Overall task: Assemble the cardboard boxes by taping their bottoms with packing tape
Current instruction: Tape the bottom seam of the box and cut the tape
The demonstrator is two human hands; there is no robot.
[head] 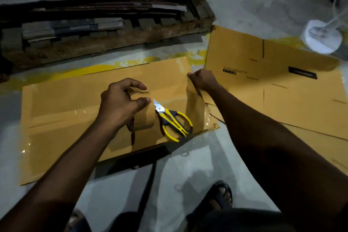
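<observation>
Left hand: my left hand (122, 101), fingers curled round the brown packing tape roll (146, 118), which sits on the box.
Right hand: my right hand (202, 81), fingers pinching a glossy tape strip (196, 105) at the box's right end.
Box: flat yellow-brown cardboard box (66, 103), on the grey concrete floor (188, 175).
Scissors: yellow-and-black scissors (174, 120) lying on the box, just beside the roll.

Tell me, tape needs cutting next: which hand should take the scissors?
Probably right: the left hand grips the tape roll; the scissors' handles lie toward the right hand, which only pinches tape.

Floor (235, 5): taped box (66, 103), flat box (291, 90), pallet (113, 41), white fan base (322, 37).
</observation>
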